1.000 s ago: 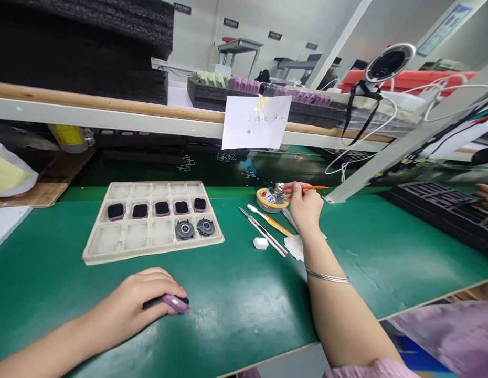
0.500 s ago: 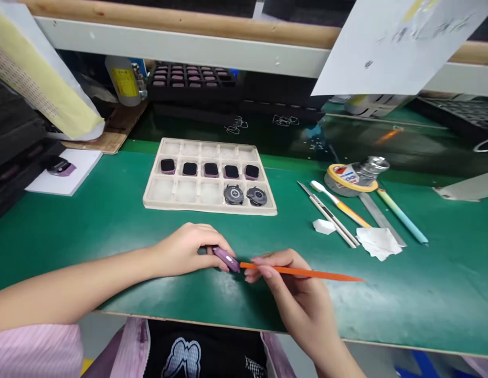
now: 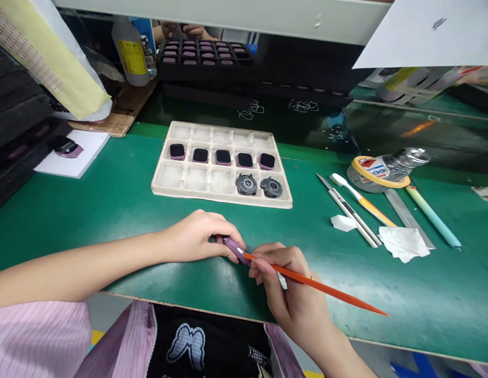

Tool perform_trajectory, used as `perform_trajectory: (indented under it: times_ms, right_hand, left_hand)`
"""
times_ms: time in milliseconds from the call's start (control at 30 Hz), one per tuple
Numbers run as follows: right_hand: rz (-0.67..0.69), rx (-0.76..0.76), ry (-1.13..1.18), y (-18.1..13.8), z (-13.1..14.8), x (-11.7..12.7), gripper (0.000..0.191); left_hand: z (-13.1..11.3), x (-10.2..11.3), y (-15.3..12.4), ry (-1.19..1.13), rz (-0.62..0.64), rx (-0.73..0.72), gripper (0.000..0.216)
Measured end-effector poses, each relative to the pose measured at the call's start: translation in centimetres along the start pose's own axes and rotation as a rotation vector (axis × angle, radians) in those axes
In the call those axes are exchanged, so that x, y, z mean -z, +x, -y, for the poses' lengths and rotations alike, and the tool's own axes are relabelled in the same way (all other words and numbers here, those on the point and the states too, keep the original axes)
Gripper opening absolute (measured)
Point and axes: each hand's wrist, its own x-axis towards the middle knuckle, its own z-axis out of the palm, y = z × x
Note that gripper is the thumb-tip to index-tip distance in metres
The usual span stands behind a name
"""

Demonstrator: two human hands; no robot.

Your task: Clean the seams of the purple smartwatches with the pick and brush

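Beige compartment tray (image 3: 222, 195) on green bench mat (image 3: 90, 194): five black-topped lilac watch cases (image 3: 223, 156), two round grey watch modules (image 3: 246, 184). Rightward: craft knife (image 3: 348, 210), steel ruler (image 3: 405, 210), tape roll (image 3: 380, 176), paper scraps (image 3: 403, 243).

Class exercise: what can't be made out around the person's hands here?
Head view:
Lilac watch case: underside hidden by the left hand.
Orange pry stick: where it meets the case, too small to judge.
Hanging paper note: cut off by the top edge.

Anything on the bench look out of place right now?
One thing: a pink-and-black smartwatch case lies alone on a white card, outside the beige compartment tray that holds similar cases.
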Motion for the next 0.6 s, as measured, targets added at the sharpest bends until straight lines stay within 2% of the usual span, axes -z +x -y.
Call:
perform_trajectory:
  times_ms: [267, 600]
  right_hand:
    - [0.060, 0.043, -0.033, 0.77, 0.16, 0.27, 0.012]
    - [0.047, 0.032, -0.040, 0.65, -0.20, 0.41, 0.013]
  left_hand:
    - [0.05, 0.06, -0.04, 0.000, 0.004, 0.009, 0.010]
    - [0.00, 0.20, 0.24, 0.002, 0.023, 0.038, 0.010]
